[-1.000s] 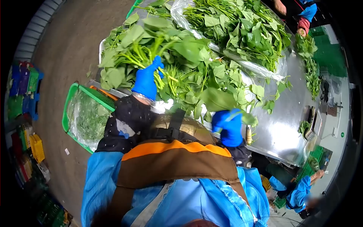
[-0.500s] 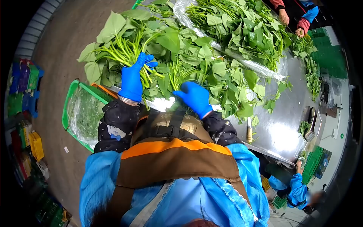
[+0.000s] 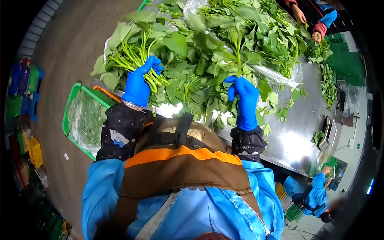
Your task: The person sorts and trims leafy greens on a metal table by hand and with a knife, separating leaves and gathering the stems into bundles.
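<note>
My left hand (image 3: 140,82), in a blue glove, is closed round a bunch of leafy green stems (image 3: 130,56), the leaves pointing up and away from me. To the right, my right hand (image 3: 245,100), also gloved in blue, pinches a leafy stem (image 3: 239,50) that stands nearly upright and is partly smeared by motion. Between and beyond the hands lies a loose heap of leafy greens (image 3: 192,82) on the metal table. Farther back, a bigger pile of greens (image 3: 266,34) rests on a clear plastic sheet (image 3: 280,78).
A green crate (image 3: 72,102) lined with clear plastic stands at left, beside an orange edge (image 3: 108,93). The metal table (image 3: 292,136) extends right. At top right are a co-worker's hands (image 3: 298,15); another person in blue (image 3: 316,194) is at lower right. Coloured crates (image 3: 34,150) line the far left.
My right hand has risen and moved right from the heap, now with a leafy stem in its fingers. My left hand keeps its bunch almost in place. The lower-right person has shifted.
</note>
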The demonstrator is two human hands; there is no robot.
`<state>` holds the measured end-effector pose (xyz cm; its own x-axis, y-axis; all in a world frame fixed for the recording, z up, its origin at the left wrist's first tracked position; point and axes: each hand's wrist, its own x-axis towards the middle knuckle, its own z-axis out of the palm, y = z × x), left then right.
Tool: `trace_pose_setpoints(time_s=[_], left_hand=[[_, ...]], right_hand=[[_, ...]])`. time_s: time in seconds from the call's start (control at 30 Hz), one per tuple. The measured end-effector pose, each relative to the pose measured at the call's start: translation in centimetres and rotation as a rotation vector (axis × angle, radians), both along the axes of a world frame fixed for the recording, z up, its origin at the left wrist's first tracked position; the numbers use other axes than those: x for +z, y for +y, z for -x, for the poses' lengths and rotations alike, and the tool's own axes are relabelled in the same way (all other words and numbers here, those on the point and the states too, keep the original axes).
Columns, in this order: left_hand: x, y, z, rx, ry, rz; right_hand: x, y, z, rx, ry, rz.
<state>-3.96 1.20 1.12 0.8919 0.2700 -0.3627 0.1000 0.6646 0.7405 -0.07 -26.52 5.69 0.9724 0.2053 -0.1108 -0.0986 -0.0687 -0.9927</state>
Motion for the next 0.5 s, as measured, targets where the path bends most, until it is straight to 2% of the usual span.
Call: trace_pose_setpoints(time_s=[0.07, 0.13, 0.17, 0.2, 0.27, 0.3, 0.33, 0.4, 0.5], left_hand=[[0.5, -1.6, -0.3, -0.045, 0.072, -0.135], [1.3, -3.0, -0.2, -0.124, 0.067, -0.231], [0.9, -3.7, -0.3, -0.119, 0.051, -0.169], [1.1, -4.3, -0.3, -0.133, 0.045, -0.144], [0.5, -5.4, -0.5, -0.184, -0.077, -0.108], [0.6, -5.5, -0.4, -0.228, -0.069, -0.019], [0.9, -5.7, -0.5, -0.247, -0.075, 0.002], [0.7, -5.6, -0.5, -0.238, -0.074, -0.091], [0.1, -5.1, -0.3, -0.275, 0.041, -0.129]], right_hand=[[-1.7, 0.2, 0.6, 0.060, 0.055, -0.002], [-0.9, 1.2, 1.6, -0.025, -0.024, -0.097], [-0.3, 1.9, 2.0, -0.026, -0.071, -0.067], [-0.7, 2.2, 2.1, 0.022, -0.091, 0.009], [-3.0, 3.0, 2.5, 0.120, -0.286, 0.331], [-3.8, 3.6, 2.8, 0.154, -0.456, 0.512], [-4.2, 4.1, 3.3, 0.143, -0.673, 0.552], [-4.3, 3.9, 3.5, 0.299, -0.662, 0.646], [-4.3, 3.7, 3.3, 0.339, -0.357, 0.519]])
